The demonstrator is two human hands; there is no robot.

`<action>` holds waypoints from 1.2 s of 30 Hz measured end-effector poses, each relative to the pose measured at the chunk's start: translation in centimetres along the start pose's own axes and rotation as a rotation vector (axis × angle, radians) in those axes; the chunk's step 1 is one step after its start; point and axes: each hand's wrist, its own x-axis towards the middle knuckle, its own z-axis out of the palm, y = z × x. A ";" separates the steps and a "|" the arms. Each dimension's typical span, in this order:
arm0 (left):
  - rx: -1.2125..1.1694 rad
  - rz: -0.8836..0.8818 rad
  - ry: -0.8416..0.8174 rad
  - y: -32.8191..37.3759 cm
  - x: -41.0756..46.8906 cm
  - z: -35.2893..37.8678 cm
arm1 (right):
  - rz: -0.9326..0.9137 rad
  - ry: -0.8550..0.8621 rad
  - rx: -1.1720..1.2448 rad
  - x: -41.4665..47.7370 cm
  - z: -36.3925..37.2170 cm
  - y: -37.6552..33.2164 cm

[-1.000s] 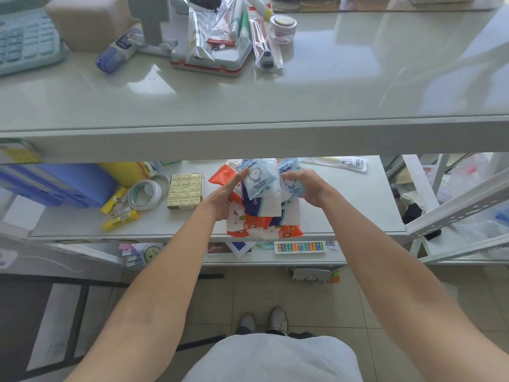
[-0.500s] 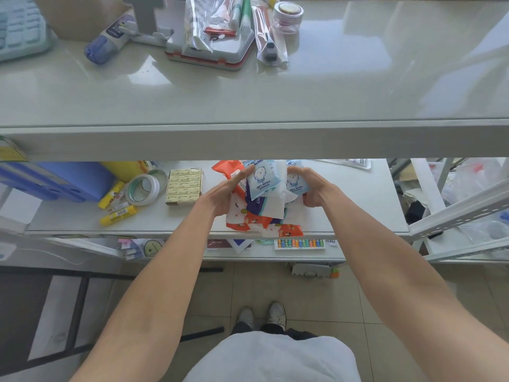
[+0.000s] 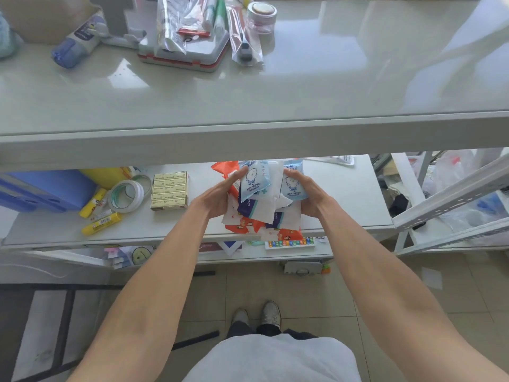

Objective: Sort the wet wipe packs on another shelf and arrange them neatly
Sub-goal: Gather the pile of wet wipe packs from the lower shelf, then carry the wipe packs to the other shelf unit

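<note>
Wet wipe packs [image 3: 261, 213] in orange, white, navy and pale blue sit in a loose heap at the front of the middle shelf [image 3: 344, 205], gathered between a person's two hands. The left hand [image 3: 217, 197] grips the heap's left flank. Its thumb lies against one pale-blue pack [image 3: 253, 180], and its other fingers are hidden behind the bundle. The right hand [image 3: 305, 194] curls round a second pale-blue pack [image 3: 292, 186] on the opposite side.

The two-sided squeeze appears meant to keep the slippery, mismatched wrappers together as one bundle, not to single out one pack. The lowest orange packs reach the shelf's front lip, so the bottom of the heap looks liable to slide off if the hold loosens. Sorting seems barely begun: the colours are mixed and no row has formed.

Further left on the same shelf lie a tape roll [image 3: 126, 193], a block of small yellow boxes [image 3: 169, 190] and glue sticks [image 3: 102, 223], all well apart from the heap. The top shelf [image 3: 303, 92] above carries other stationery at its far left.
</note>
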 end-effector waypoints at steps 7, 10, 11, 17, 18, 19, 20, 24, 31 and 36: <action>0.094 -0.026 -0.094 0.4 0.5 3.1 | -0.063 0.082 0.026 -4.0 -1.7 0.7; 0.139 -0.049 -0.135 1.1 1.4 5.2 | -0.110 0.171 0.067 -7.1 -2.9 1.4; 0.167 -0.060 -0.138 1.6 1.0 6.5 | -0.128 0.209 0.086 -8.3 -3.2 1.7; 0.363 -0.123 -0.335 2.2 -0.1 13.7 | -0.287 0.460 0.212 -16.2 -4.4 4.7; 0.380 -0.128 -0.369 2.0 -0.4 14.9 | -0.305 0.497 0.250 -17.9 -4.4 5.7; 0.378 -0.139 -0.414 1.8 -0.1 15.7 | -0.321 0.536 0.275 -19.3 -4.4 6.5; 0.387 -0.162 -0.470 1.4 0.3 16.3 | -0.319 0.579 0.287 -20.6 -4.2 7.3; 0.523 -0.219 -0.674 -0.8 -1.7 21.8 | -0.346 0.779 0.434 -27.0 -3.7 12.1; 0.728 -0.151 -0.878 -6.4 -8.7 32.2 | -0.454 0.947 0.746 -38.0 -2.2 20.6; 0.928 -0.113 -0.965 -11.2 -13.2 38.6 | -0.529 1.141 0.860 -45.4 -1.0 26.8</action>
